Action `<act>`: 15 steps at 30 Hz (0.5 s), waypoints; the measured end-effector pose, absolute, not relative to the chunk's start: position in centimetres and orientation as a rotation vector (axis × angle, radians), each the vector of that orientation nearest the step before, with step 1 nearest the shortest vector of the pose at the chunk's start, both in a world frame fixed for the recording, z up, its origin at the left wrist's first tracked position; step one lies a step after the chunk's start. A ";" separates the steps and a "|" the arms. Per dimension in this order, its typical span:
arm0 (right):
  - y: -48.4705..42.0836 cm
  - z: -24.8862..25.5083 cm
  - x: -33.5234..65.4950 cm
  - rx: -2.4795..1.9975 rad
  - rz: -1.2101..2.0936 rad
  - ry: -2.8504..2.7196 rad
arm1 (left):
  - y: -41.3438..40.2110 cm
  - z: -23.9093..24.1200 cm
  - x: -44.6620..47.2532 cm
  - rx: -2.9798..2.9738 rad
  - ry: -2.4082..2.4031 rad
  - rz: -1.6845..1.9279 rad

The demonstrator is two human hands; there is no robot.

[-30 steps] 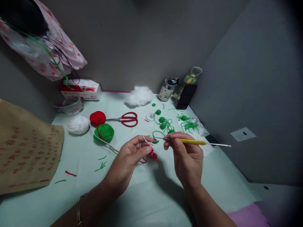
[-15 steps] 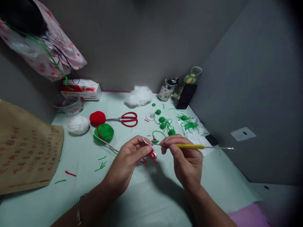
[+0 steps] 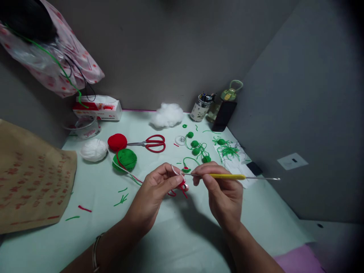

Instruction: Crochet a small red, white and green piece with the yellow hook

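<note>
Over mint table (image 3: 170, 235), near middle: pinching small red crochet piece (image 3: 182, 186) between thumb and forefinger of left hand (image 3: 155, 193), white strand (image 3: 173, 168) looped over fingers. Gripping yellow crochet hook (image 3: 227, 176) in right hand (image 3: 224, 197), fingers pressed together, tip at the piece. Behind: green yarn ball (image 3: 126, 158), red scissors (image 3: 152, 143).

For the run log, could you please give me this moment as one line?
left hand: pinches small red crochet piece | right hand: holds yellow crochet hook | nearby: red scissors
</note>
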State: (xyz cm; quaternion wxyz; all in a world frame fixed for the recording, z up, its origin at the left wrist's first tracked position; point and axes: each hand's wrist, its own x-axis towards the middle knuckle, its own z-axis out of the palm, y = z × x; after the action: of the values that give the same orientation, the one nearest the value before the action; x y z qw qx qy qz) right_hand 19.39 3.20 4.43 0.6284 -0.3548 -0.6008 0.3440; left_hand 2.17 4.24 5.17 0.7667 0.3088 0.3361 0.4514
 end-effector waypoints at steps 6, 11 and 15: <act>2.9 4.9 19.3 -0.835 0.739 -1.436 | 4.1 5.1 2.1 0.741 0.732 0.968; 2.9 5.0 19.1 -0.830 0.661 -1.443 | 4.0 5.2 2.1 0.756 0.754 0.985; 3.1 4.6 19.1 -0.808 0.637 -1.359 | 4.2 5.3 2.1 0.700 0.736 1.003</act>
State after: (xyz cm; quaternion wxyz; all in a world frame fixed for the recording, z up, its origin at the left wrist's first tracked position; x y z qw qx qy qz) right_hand 19.07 3.05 4.63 0.6584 -0.3569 -0.6001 0.2811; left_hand 2.08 4.15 5.27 0.7559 0.3209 0.3376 0.4601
